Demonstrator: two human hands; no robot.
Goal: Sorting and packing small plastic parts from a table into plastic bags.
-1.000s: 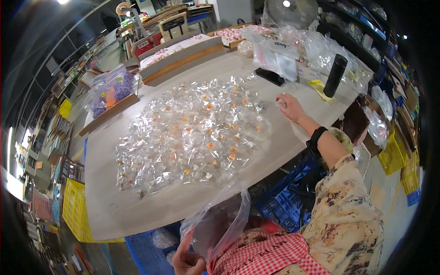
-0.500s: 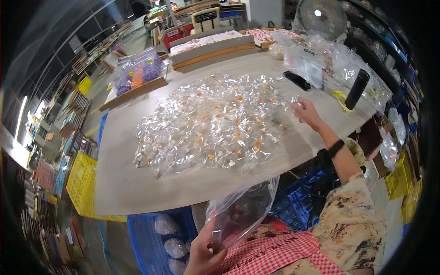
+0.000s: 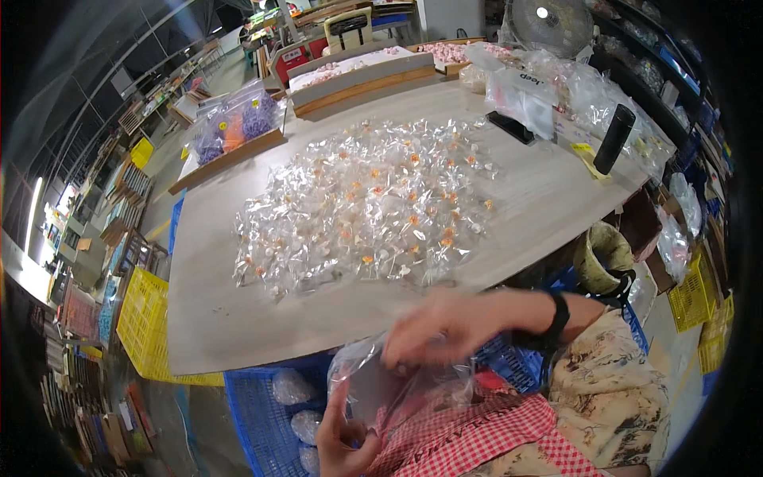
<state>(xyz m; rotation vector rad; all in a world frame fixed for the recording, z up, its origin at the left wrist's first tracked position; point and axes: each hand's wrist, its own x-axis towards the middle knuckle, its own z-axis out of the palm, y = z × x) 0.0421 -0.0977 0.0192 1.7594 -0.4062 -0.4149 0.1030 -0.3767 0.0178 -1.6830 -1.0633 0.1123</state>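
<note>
My left hand [image 3: 346, 445] is closed on the rim of a clear plastic bag [image 3: 358, 362] at the table's near edge, above my lap. Over the bag's mouth is my right hand [image 3: 441, 326], smeared by motion, with its fingers pointing down at the opening. Whether it still holds anything I cannot make out. A broad spread of small clear packets [image 3: 373, 211] lies on the table [image 3: 214, 326]; orange and whitish bits show inside several of them.
Below the table's near edge, a blue basket [image 3: 254, 413] holds several filled clear bags [image 3: 292, 387]. A yellow crate [image 3: 143, 318] stands at the left. A black phone [image 3: 510, 127] and a black cylinder [image 3: 615, 139] are on the right, trays of pink pieces [image 3: 461, 52] at the back.
My right hand has come from the right side of the packet spread, where it pinched a small clear packet, back and left to the bag's mouth. My left hand has shifted slightly left with the bag.
</note>
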